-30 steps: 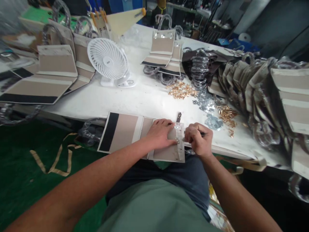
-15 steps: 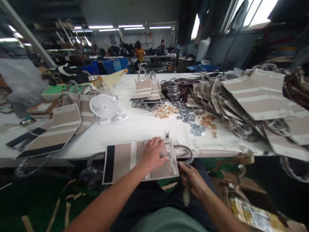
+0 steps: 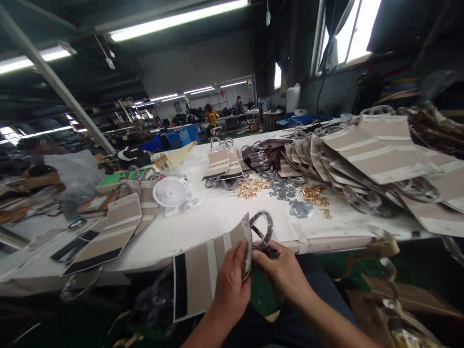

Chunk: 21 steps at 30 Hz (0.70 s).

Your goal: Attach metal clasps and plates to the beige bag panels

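Note:
A beige bag panel [image 3: 203, 270] with white stripes and a black band is tilted up off the near edge of the white table [image 3: 217, 217]. My left hand [image 3: 230, 285] is closed on the panel's right end, thumb on its face. My right hand [image 3: 281, 270] is closed around the clear plastic-wrapped handle ring [image 3: 261, 228] fixed to that end, and a dark thin tool shows at its fingertips.
A small white fan [image 3: 171, 193] stands mid-table. Gold clasps [image 3: 250, 187] and silver metal parts [image 3: 290, 198] lie in heaps behind the panel. Stacks of beige panels sit at left [image 3: 108, 232] and right [image 3: 369, 159]. People work at far tables.
The panel was lying flat on the table edge under my left palm; now both hands have lifted its right end upright. My right hand rose from my lap to the handle. The view tilted up.

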Each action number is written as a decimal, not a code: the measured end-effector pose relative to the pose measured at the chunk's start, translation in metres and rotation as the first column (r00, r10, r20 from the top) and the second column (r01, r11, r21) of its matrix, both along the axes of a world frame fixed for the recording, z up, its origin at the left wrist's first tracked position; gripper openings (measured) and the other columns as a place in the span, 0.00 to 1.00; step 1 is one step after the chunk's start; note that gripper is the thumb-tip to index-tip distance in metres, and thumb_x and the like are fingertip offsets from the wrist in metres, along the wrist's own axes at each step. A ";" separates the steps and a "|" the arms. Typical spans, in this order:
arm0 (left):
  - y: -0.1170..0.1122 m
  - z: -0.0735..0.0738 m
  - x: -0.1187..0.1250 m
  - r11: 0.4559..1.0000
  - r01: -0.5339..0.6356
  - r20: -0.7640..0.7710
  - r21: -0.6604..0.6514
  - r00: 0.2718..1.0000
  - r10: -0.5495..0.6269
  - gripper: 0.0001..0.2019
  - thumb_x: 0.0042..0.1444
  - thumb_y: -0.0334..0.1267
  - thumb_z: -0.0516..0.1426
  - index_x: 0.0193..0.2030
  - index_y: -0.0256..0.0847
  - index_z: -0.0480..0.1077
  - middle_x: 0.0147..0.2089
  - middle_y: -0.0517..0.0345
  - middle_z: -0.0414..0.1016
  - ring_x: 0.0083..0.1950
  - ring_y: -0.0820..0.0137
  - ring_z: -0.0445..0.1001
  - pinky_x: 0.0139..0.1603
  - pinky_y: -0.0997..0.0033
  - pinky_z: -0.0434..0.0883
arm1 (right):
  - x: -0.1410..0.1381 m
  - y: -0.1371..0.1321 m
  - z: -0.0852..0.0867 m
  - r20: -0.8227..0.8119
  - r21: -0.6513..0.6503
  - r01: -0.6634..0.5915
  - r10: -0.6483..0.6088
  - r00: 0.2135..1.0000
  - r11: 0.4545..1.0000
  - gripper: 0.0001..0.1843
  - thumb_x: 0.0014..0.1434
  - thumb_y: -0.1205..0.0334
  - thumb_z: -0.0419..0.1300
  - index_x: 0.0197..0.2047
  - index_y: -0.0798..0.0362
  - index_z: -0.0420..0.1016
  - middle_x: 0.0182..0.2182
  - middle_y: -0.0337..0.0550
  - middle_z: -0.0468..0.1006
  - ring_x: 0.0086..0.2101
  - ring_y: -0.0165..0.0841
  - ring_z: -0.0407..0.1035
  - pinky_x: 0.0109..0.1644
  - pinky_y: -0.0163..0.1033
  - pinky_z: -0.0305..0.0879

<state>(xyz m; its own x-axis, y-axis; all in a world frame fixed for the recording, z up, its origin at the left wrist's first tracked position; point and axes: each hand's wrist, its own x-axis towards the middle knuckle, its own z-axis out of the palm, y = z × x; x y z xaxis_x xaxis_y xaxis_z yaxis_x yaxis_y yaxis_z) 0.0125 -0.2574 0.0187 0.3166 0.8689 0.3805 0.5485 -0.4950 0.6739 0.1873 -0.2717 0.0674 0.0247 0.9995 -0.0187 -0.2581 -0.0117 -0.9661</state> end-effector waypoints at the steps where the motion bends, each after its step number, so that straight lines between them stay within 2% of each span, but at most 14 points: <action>1: 0.002 0.009 -0.001 1.000 0.006 0.069 -0.030 0.998 -0.004 0.29 0.67 0.33 0.56 0.74 0.50 0.65 0.72 0.47 0.68 0.74 0.53 0.64 0.76 0.45 0.60 | 0.000 0.001 0.003 0.004 0.028 -0.023 0.023 1.000 0.999 0.24 0.53 0.43 0.73 0.44 0.54 0.85 0.31 0.42 0.81 0.27 0.33 0.69 0.31 0.37 0.64; 3: 0.004 0.031 -0.005 0.991 0.000 0.252 -0.132 0.967 0.033 0.22 0.68 0.37 0.58 0.68 0.48 0.71 0.70 0.49 0.72 0.73 0.53 0.66 0.77 0.48 0.58 | 0.004 0.004 0.005 0.044 0.038 -0.027 0.025 0.999 0.999 0.27 0.55 0.43 0.72 0.51 0.52 0.84 0.33 0.42 0.81 0.26 0.32 0.67 0.30 0.36 0.63; 6: 0.003 0.071 -0.016 0.942 0.002 0.536 -0.337 0.822 0.190 0.19 0.63 0.42 0.66 0.60 0.44 0.78 0.64 0.48 0.78 0.71 0.51 0.70 0.77 0.52 0.59 | 0.013 0.013 0.002 0.180 0.043 0.061 -0.068 0.981 0.997 0.26 0.55 0.41 0.72 0.49 0.52 0.86 0.34 0.44 0.83 0.29 0.34 0.68 0.32 0.39 0.65; 8: 0.000 0.095 -0.026 0.893 0.052 0.639 -0.447 0.717 0.278 0.21 0.56 0.42 0.71 0.56 0.41 0.80 0.60 0.47 0.81 0.68 0.49 0.73 0.74 0.54 0.64 | 0.018 0.022 0.004 0.266 0.085 0.105 -0.124 0.956 0.991 0.25 0.54 0.40 0.72 0.46 0.52 0.87 0.38 0.48 0.85 0.34 0.39 0.73 0.39 0.42 0.70; 10: -0.005 0.113 -0.036 0.842 0.117 0.680 -0.527 0.653 0.335 0.21 0.53 0.41 0.73 0.53 0.40 0.81 0.56 0.46 0.83 0.64 0.48 0.77 0.68 0.54 0.71 | 0.019 0.030 0.014 0.290 0.150 0.122 -0.162 0.943 0.981 0.28 0.52 0.41 0.73 0.51 0.50 0.86 0.46 0.49 0.85 0.41 0.43 0.76 0.46 0.44 0.72; 13: -0.009 0.129 -0.045 0.772 0.227 0.709 -0.594 0.601 0.368 0.21 0.51 0.38 0.74 0.52 0.39 0.82 0.50 0.45 0.85 0.54 0.47 0.83 0.60 0.51 0.77 | 0.021 0.039 0.041 0.264 0.284 0.126 -0.204 0.943 0.950 0.29 0.52 0.44 0.74 0.55 0.47 0.85 0.50 0.47 0.84 0.45 0.44 0.77 0.48 0.44 0.73; 15: -0.009 0.134 -0.047 0.743 0.305 0.739 -0.596 0.570 0.359 0.23 0.50 0.36 0.74 0.54 0.39 0.81 0.49 0.45 0.86 0.51 0.47 0.84 0.59 0.49 0.78 | 0.025 0.043 0.059 0.231 0.329 0.113 -0.196 0.953 0.937 0.25 0.54 0.44 0.74 0.51 0.48 0.86 0.43 0.45 0.85 0.42 0.42 0.77 0.44 0.42 0.73; 18: -0.003 0.140 -0.044 0.717 0.401 0.792 -0.570 0.502 0.348 0.23 0.51 0.35 0.73 0.55 0.39 0.81 0.50 0.44 0.85 0.52 0.46 0.84 0.61 0.47 0.77 | 0.036 0.046 0.077 0.118 0.259 0.065 -0.098 0.988 0.964 0.23 0.59 0.40 0.69 0.44 0.51 0.86 0.27 0.41 0.81 0.29 0.37 0.73 0.31 0.38 0.68; 21: 0.004 0.141 -0.039 0.686 0.484 0.828 -0.544 0.442 0.345 0.20 0.53 0.36 0.71 0.54 0.38 0.81 0.51 0.43 0.85 0.54 0.46 0.83 0.63 0.45 0.76 | 0.047 0.046 0.085 -0.122 0.133 -0.062 0.078 0.989 0.989 0.22 0.58 0.39 0.70 0.40 0.51 0.84 0.24 0.39 0.80 0.25 0.34 0.72 0.29 0.36 0.68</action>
<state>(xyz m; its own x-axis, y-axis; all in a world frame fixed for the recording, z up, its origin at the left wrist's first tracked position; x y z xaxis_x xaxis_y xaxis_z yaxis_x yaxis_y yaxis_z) -0.0265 -0.2531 0.1602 0.2729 0.9489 -0.1586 -0.5064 0.2818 0.8150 0.2338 -0.2262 0.1527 -0.0400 0.9930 0.1115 -0.3812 0.0880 -0.9203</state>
